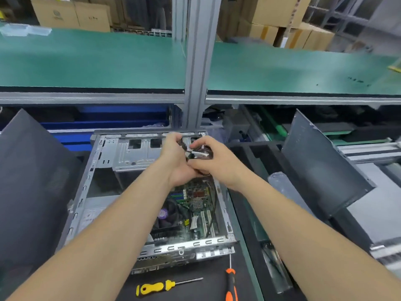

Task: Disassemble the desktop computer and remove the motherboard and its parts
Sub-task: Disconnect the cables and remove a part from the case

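An open grey desktop case (pixel 102 170) lies on the bench in front of me. Its green motherboard (pixel 195 213) sits in the near right part, with a black CPU fan (pixel 167 216) on it. Above the board my left hand (pixel 175 161) and my right hand (pixel 213 158) meet, and both grip a bundle of black cables with a white tie (pixel 198 153). A black cable (pixel 213 205) hangs from the bundle down over the board. My forearms hide part of the case.
A yellow-handled screwdriver (pixel 156 287) and an orange-handled screwdriver (pixel 231 285) lie on the black mat before the case. Dark panels lean at the left (pixel 32 181) and right (pixel 321 164). A green shelf (pixel 86 61) runs overhead behind a grey post (pixel 198 61).
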The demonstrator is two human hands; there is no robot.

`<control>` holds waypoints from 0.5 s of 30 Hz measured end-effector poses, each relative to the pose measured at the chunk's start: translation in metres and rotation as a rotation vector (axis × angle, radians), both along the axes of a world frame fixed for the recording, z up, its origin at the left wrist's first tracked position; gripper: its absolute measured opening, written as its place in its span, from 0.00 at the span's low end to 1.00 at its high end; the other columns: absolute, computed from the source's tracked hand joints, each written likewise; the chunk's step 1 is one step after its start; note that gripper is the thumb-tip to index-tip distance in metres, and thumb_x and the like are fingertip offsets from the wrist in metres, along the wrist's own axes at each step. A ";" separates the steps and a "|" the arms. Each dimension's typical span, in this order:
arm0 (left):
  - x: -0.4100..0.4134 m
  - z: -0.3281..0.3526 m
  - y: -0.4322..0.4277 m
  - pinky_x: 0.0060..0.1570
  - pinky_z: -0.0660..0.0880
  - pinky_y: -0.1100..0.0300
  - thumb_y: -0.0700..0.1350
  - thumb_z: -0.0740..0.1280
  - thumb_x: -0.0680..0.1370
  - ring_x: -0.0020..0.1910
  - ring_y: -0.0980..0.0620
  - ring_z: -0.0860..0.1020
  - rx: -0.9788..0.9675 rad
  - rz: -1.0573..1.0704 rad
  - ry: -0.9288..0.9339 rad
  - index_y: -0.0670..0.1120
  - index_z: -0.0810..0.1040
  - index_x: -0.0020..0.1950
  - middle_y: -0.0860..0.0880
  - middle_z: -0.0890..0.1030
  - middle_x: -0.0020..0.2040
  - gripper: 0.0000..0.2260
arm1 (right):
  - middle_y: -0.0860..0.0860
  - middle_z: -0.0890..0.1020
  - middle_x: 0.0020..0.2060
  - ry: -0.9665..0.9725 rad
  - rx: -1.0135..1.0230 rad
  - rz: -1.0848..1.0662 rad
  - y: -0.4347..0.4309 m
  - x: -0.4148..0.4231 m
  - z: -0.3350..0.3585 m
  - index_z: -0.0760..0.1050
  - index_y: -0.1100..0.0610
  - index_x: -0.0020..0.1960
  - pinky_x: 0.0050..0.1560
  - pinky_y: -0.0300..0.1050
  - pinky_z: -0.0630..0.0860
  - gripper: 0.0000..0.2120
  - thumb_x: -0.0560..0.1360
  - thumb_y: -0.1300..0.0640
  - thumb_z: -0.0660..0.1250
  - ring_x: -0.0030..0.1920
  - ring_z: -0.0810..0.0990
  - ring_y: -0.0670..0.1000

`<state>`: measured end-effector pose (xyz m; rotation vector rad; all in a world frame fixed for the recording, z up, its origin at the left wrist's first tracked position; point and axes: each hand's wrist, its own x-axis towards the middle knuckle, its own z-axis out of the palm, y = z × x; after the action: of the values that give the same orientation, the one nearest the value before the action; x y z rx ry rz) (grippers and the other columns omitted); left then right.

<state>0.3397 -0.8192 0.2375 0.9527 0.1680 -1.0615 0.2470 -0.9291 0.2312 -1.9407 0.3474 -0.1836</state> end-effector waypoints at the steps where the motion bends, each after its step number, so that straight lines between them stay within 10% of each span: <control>1: -0.006 0.002 -0.017 0.63 0.73 0.41 0.56 0.52 0.83 0.43 0.41 0.82 -0.002 -0.036 -0.024 0.39 0.76 0.52 0.37 0.84 0.45 0.23 | 0.48 0.83 0.50 -0.035 -0.009 -0.069 -0.017 -0.005 -0.002 0.79 0.47 0.56 0.45 0.50 0.81 0.12 0.75 0.55 0.76 0.45 0.83 0.50; 5: -0.033 -0.002 -0.095 0.48 0.80 0.38 0.53 0.53 0.88 0.35 0.42 0.82 0.104 -0.075 -0.195 0.47 0.70 0.63 0.40 0.82 0.46 0.13 | 0.55 0.83 0.43 -0.122 0.287 -0.272 -0.087 -0.022 -0.017 0.81 0.59 0.53 0.37 0.42 0.80 0.08 0.75 0.66 0.74 0.38 0.84 0.50; 15: -0.065 -0.098 -0.259 0.55 0.80 0.52 0.42 0.63 0.86 0.48 0.46 0.82 0.194 0.042 -0.305 0.41 0.76 0.66 0.44 0.83 0.57 0.10 | 0.60 0.87 0.45 -0.054 0.577 -0.494 -0.263 -0.040 -0.092 0.85 0.57 0.53 0.46 0.56 0.86 0.09 0.75 0.66 0.74 0.44 0.88 0.59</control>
<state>0.2752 -1.0777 0.1395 1.2687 0.0387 -0.8595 0.2073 -1.1925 0.1392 -1.2548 0.7522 -0.4072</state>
